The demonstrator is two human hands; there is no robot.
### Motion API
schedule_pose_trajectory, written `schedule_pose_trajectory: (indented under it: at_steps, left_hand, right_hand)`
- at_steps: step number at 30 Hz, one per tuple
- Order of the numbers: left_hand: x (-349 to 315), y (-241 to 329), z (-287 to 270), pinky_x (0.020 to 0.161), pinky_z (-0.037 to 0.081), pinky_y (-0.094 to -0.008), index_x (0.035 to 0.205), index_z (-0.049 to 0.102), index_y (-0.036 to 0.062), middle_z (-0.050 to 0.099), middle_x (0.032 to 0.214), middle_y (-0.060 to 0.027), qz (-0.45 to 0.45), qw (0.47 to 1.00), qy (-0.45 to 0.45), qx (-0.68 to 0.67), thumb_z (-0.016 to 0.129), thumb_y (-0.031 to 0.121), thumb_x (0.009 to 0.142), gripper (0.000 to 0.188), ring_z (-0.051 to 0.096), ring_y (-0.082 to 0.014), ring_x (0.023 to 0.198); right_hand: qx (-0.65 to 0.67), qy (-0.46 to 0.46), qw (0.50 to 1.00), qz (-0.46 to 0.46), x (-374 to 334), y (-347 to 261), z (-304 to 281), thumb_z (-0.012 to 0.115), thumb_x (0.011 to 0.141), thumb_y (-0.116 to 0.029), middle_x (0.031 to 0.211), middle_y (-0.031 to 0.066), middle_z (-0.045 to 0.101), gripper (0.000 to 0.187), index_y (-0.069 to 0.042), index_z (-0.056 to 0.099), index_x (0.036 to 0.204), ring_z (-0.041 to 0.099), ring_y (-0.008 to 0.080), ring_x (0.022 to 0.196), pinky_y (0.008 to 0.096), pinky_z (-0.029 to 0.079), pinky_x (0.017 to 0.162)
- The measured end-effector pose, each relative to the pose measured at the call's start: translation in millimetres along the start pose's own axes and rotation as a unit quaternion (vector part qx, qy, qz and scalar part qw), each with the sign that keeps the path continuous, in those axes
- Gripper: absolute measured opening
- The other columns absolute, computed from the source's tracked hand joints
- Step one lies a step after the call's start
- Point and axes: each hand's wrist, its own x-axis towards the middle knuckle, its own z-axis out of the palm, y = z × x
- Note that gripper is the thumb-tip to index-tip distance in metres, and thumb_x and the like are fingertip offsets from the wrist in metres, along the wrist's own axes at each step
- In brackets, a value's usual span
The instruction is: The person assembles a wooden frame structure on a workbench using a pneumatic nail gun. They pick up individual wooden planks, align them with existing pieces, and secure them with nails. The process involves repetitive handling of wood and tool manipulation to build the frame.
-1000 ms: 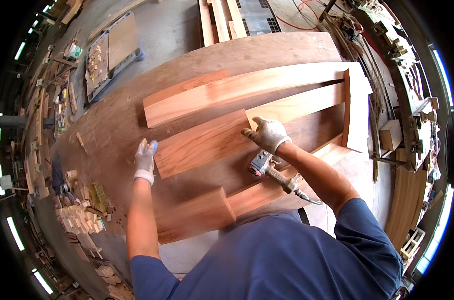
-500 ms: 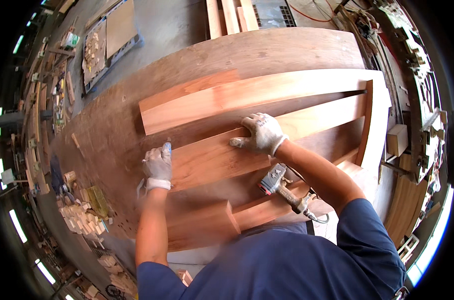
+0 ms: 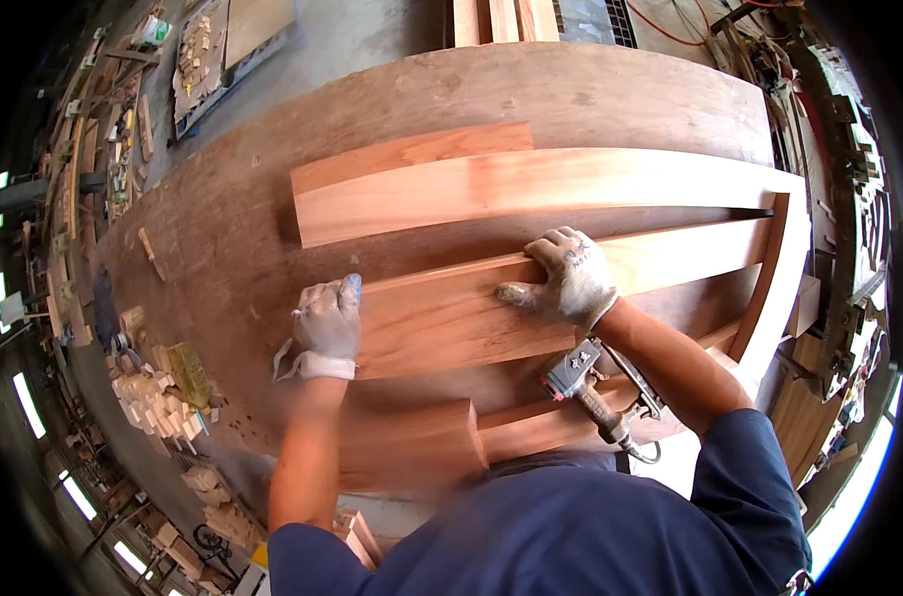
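Observation:
On a wooden worktable [image 3: 223,233] lies a frame of reddish-brown boards. My left hand [image 3: 327,328], in a white work glove, is closed round the left end of the middle board [image 3: 451,323]; its thumb points up at the far corner. Farther right, my gloved right hand [image 3: 569,278] grips that board's far edge, with fingers over the edge and thumb on the broad face. Below my right forearm an air nail gun [image 3: 586,382] rests across the near part of the frame. A crosspiece [image 3: 761,278] stands at the right, where the boards' ends meet it.
A long pale board [image 3: 531,184] lies beyond the middle one, overlapping another board [image 3: 412,154]. A wide near board [image 3: 412,447] sits close to my body. Small wood blocks [image 3: 158,402] are stacked at the left. More planks [image 3: 506,20] lie past the table's far edge.
The view has shifted, so table and boards appear farther right. Both hands keep their hold on the middle board, whose far edge shows a little more.

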Motion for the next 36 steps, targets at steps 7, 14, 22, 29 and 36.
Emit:
schedule_pose_trajectory:
  at_steps: [7,14,22,29,36]
  left_hand:
    - [-0.4,0.6,0.5,0.089,0.056,-0.051,0.098,0.082,0.0052,0.079,0.098,-0.0137,-0.002,1.0,-0.009,-0.005,0.065,0.032,0.108,0.033,0.072,-0.037,0.098]
    - [-0.1,3.5,0.3,0.084,0.059,-0.0503,0.095,0.083,0.0124,0.081,0.097,-0.0092,0.0,1.0,0.013,0.003,0.069,0.034,0.104,0.027,0.074,-0.0344,0.095]
    - [1.3,5.1,-0.7,0.081,0.059,-0.0512,0.09,0.083,0.0121,0.08,0.092,-0.0101,0.009,1.0,0.026,-0.012,0.071,0.035,0.103,0.029,0.074,-0.0354,0.091]
    - [-0.4,4.3,-0.6,0.079,0.058,-0.0522,0.086,0.081,0.0093,0.078,0.089,-0.0132,0.006,1.0,0.024,-0.012,0.069,0.04,0.104,0.037,0.072,-0.0372,0.089]
    - [4.0,4.7,1.1,0.09,0.057,-0.0535,0.102,0.081,0.0041,0.079,0.103,-0.0178,-0.003,1.0,-0.017,0.016,0.063,0.038,0.11,0.039,0.073,-0.0389,0.097]
  right_hand:
    - [-0.008,-0.011,1.0,-0.006,-0.6,0.6,-1.2,0.094,0.071,-0.059,0.092,0.0136,0.076,0.061,-0.004,0.078,0.094,0.072,0.0356,0.091,0.0463,0.058,0.085]
    - [0.007,0.004,1.0,-0.016,2.1,1.6,-0.6,0.093,0.071,-0.058,0.087,0.0132,0.074,0.058,-0.005,0.076,0.087,0.071,0.0353,0.088,0.0468,0.057,0.084]
    - [0.013,0.003,1.0,-0.013,1.0,2.7,0.3,0.095,0.07,-0.057,0.087,0.0135,0.073,0.058,-0.005,0.075,0.088,0.07,0.0356,0.087,0.0466,0.057,0.082]
    - [-0.004,0.001,1.0,-0.017,-3.6,3.1,1.2,0.094,0.071,-0.057,0.093,0.0154,0.076,0.061,-0.004,0.077,0.096,0.072,0.0378,0.091,0.0486,0.058,0.084]
    - [-0.026,-0.051,0.998,0.033,-2.0,-0.6,-2.2,0.085,0.081,-0.064,0.096,0.02,0.074,0.062,-0.004,0.072,0.087,0.07,0.0411,0.098,0.0507,0.057,0.09]
